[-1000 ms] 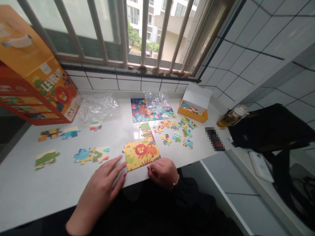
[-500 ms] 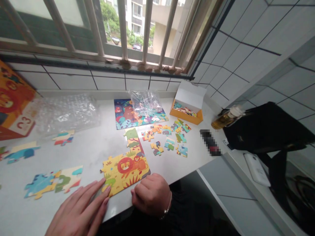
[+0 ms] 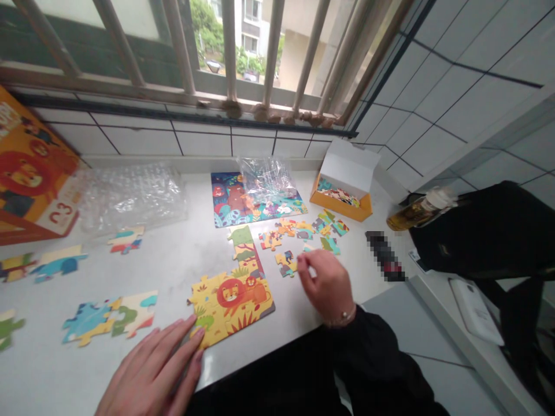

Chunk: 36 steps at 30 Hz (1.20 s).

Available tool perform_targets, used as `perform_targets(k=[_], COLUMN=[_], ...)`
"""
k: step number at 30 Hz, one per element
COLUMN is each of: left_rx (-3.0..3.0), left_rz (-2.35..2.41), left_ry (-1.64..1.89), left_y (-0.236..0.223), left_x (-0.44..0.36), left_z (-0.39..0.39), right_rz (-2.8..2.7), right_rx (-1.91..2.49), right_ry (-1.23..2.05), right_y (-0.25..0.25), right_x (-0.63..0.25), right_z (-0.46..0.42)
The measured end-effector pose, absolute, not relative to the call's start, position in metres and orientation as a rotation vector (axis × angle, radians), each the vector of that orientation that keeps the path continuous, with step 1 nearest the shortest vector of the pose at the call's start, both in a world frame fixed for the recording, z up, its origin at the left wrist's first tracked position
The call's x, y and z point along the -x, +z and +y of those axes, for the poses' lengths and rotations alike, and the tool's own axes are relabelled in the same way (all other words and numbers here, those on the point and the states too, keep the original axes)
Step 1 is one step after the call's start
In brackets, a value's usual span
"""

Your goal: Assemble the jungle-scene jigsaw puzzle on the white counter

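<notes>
My left hand (image 3: 151,370) lies flat on the white counter (image 3: 182,260), fingers stretched out, fingertips touching the near left corner of a partly joined lion puzzle (image 3: 234,297). A green strip of joined pieces (image 3: 243,245) rises from its top edge. My right hand (image 3: 327,283) is out to the right of it, fingers curled in a pinch over a scatter of loose puzzle pieces (image 3: 299,228). One loose piece (image 3: 286,263) lies just left of its fingertips. What the fingers grip is hidden.
A finished blue puzzle (image 3: 229,202) lies under a clear plastic bag (image 3: 264,176). An open orange box (image 3: 342,199) holds pieces. At the left are bubble wrap (image 3: 130,196), a large orange box (image 3: 30,185) and joined pieces (image 3: 108,315). A bottle (image 3: 418,211) and black bag (image 3: 485,231) sit right.
My right hand has left the near edge of the lion puzzle and moved forward and right onto the loose pieces. My left hand stays at the puzzle's corner.
</notes>
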<state>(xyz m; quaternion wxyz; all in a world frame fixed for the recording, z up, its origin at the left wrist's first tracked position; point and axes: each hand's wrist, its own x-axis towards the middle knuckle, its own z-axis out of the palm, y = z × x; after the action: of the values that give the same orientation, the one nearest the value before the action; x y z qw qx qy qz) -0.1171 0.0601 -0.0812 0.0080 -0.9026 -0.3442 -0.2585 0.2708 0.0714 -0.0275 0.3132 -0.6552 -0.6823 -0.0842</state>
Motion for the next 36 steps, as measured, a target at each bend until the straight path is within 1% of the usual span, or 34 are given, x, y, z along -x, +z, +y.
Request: perform_targets(k=[2, 4, 5, 9, 16, 27, 30, 32, 34, 36], left_rx=[2.83, 2.831, 2.831, 2.828, 2.799, 2.798, 2.799, 2.799, 2.798, 2.795], left_rz=[-1.089, -1.092, -1.092, -1.091, -1.105, -1.166, -1.172, -1.189, -1.216, -1.258], left_ry=[-0.808, -0.816, -0.819, -0.839, -0.809, -0.732, -0.725, -0.717, -0.704, -0.701], left_y=[-0.08, -0.08, -0.081, -0.077, -0.058, -0.052, -0.05, -0.05, -0.049, -0.049], left_x=[0.117, 0.117, 0.117, 0.115, 0.104, 0.1, 0.1, 0.098, 0.097, 0.097], left_z=[0.06, 0.06, 0.06, 0.059, 0.056, 0.048, 0.047, 0.047, 0.046, 0.046], right_rz=[-1.727, -1.663, -1.643, -1.597, -1.623, -1.774, -1.76, -1.732, -1.677, -1.54], right_rx=[2.003, 2.358, 2.431, 2.577, 2.677, 2.525, 2.33, 2.133, 1.961, 1.809], right_ry=[-0.277, -0.222, -0.191, -0.117, -0.008, -0.133, -0.313, -0.351, -0.205, 0.042], right_y=[-0.018, -0.015, -0.015, -0.022, -0.029, -0.027, -0.019, -0.012, -0.007, -0.007], right_x=[-0.313, -0.351, -0.366, -0.4, -0.419, -0.405, -0.391, -0.37, -0.336, -0.293], right_z=[0.1, 0.128, 0.14, 0.175, 0.193, 0.186, 0.172, 0.159, 0.142, 0.122])
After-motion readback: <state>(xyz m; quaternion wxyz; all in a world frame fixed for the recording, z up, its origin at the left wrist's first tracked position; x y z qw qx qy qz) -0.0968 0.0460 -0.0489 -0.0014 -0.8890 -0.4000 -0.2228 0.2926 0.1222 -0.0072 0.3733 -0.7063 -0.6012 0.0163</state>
